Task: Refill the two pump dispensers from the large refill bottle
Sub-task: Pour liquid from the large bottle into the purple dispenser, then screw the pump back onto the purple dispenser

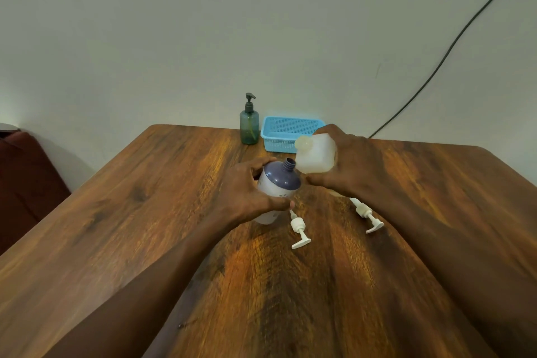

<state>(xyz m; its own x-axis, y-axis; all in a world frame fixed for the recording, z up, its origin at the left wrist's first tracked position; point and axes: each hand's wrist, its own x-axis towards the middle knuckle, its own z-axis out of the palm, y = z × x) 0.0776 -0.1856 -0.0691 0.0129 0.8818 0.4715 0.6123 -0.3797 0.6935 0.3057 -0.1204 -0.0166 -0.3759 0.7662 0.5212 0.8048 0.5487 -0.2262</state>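
Mid-frame, the left hand (247,192) is wrapping its fingers around the uncapped purple-topped dispenser (277,187), tilting it rightward. The right hand (345,166) is clasping the translucent refill bottle (315,155), tipped so its mouth is hovering just above the dispenser's neck. Two white pump heads (300,231) are lying on the wooden table (145,212) below.

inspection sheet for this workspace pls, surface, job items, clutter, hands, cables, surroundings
surface: wooden table, no spill seen
job's things: purple-topped dispenser tilted, neck open; translucent refill bottle tipped toward it; two white pumps lying on the table
clutter: green pump bottle upright, beside an empty blue basket
grippers: left hand grips the dispenser; right hand holds the refill bottle
cables: dark cable running down the wall
surroundings: plain wall; dark red furniture at left
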